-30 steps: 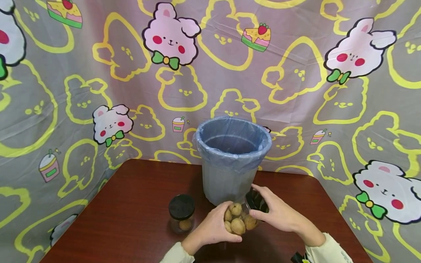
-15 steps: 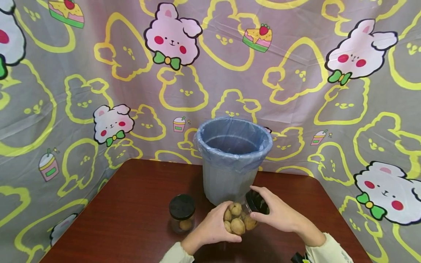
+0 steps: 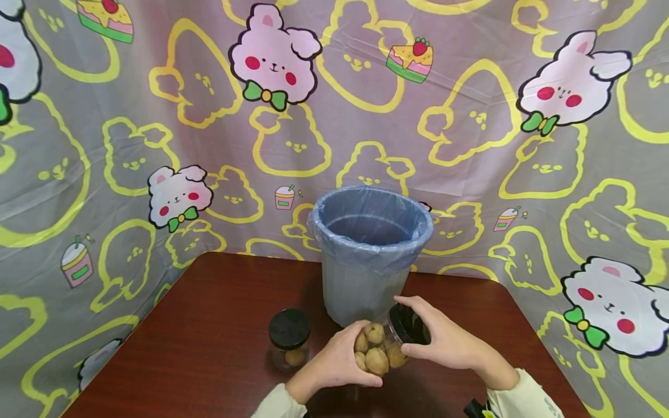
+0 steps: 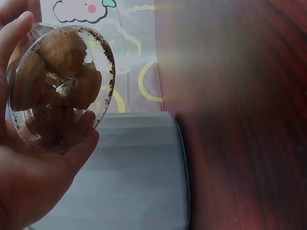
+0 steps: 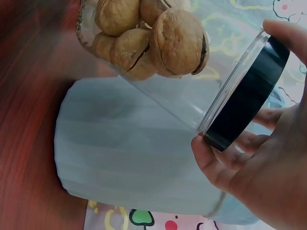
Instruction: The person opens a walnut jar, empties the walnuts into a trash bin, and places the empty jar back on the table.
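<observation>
My left hand (image 3: 340, 361) grips the body of a clear jar (image 5: 192, 98), which is tilted above the table. Several walnuts (image 5: 180, 43) lie inside, gathered toward its base; the left wrist view looks at that base (image 4: 106, 57). The jar's mouth points up and to the right, and a black screw lid (image 5: 250, 96) sits at it. Around the lid's edge curl the fingers and thumb of my right hand (image 3: 446, 337). Whether the lid's thread is engaged I cannot tell. To the left, a second jar (image 3: 282, 359) with a black lid (image 3: 289, 330) stands upright, a walnut (image 3: 295, 356) visible inside.
A grey bin (image 3: 360, 290) lined with a blue bag (image 3: 373, 255) stands on the table just beyond my hands. The dark red-brown table (image 3: 225, 325) runs back to a patterned curtain (image 3: 366, 87), which also hangs along both sides.
My right hand and the lid have turned slightly and shifted a little to the right. The left hand and the jar have barely moved. The second jar and the bin stay put.
</observation>
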### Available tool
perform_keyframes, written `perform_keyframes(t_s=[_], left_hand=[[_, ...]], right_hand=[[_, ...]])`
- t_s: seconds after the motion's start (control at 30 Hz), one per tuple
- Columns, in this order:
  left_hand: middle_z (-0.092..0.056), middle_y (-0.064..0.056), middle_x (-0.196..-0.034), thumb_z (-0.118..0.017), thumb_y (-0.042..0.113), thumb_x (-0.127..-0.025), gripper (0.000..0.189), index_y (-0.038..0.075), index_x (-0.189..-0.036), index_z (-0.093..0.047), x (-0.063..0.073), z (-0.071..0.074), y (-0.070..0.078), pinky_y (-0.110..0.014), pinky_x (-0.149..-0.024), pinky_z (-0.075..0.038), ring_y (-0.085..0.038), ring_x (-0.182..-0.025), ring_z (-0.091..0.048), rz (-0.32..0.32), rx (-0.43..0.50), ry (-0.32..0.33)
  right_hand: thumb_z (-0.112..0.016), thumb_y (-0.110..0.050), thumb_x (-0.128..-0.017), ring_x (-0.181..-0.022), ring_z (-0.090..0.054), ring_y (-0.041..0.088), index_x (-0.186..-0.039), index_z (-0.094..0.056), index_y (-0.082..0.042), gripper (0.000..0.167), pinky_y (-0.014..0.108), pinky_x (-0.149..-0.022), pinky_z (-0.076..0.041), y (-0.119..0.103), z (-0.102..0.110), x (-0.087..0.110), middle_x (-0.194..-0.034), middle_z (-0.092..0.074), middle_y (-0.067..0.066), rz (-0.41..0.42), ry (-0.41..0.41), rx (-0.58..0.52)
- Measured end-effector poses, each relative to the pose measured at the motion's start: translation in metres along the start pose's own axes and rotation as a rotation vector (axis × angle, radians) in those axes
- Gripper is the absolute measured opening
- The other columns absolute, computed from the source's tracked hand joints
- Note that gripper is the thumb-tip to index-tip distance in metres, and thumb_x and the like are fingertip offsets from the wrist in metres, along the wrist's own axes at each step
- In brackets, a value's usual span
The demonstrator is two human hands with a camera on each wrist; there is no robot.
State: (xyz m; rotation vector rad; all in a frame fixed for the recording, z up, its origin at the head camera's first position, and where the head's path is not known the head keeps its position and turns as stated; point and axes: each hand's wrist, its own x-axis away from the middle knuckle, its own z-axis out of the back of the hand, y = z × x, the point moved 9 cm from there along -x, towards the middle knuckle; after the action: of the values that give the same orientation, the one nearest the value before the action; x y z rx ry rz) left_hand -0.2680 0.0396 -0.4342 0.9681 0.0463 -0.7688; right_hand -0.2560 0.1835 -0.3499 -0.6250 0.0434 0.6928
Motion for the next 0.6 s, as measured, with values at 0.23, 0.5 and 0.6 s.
perform_keyframes(t_s=[0.23, 0.5, 0.6], left_hand=[[-0.054, 0.009, -0.112, -0.086, 0.044, -0.061, 0.085, 0.020, -0.130, -0.043, 0.0005, 0.0003, 0.0016, -0.023, -0.079, -0.046, -0.003, -0.094, -0.054, -0.012, -0.003, -0.004], [-0.054, 0.008, -0.112, -0.088, 0.041, -0.060, 0.086, 0.018, -0.130, -0.043, 0.0008, 0.0012, 0.0029, -0.023, -0.080, -0.046, -0.004, -0.094, -0.054, -0.013, 0.003, 0.006], [-0.055, 0.008, -0.112, -0.088, 0.041, -0.060, 0.086, 0.018, -0.130, -0.043, 0.0011, 0.0020, 0.0028, -0.023, -0.080, -0.046, -0.004, -0.095, -0.054, -0.010, 0.000, 0.015]], right_hand=[[-0.075, -0.034, -0.079, -0.114, -0.047, 0.012, -0.142, -0.034, -0.025, 0.076, 0.037, -0.091, -0.043, -0.0065, 0.0034, 0.0004, -0.133, -0.041, -0.008, 0.087, 0.021, 0.007], [-0.075, -0.034, -0.079, -0.119, -0.045, 0.013, -0.142, -0.034, -0.026, 0.076, 0.037, -0.095, -0.041, -0.0066, 0.0066, 0.0016, -0.134, -0.042, -0.007, 0.098, 0.041, 0.014], [-0.075, -0.033, -0.078, -0.117, -0.046, 0.014, -0.142, -0.035, -0.025, 0.076, 0.038, -0.093, -0.042, -0.0067, 0.0079, 0.0018, -0.133, -0.044, -0.004, 0.106, 0.054, 0.012]])
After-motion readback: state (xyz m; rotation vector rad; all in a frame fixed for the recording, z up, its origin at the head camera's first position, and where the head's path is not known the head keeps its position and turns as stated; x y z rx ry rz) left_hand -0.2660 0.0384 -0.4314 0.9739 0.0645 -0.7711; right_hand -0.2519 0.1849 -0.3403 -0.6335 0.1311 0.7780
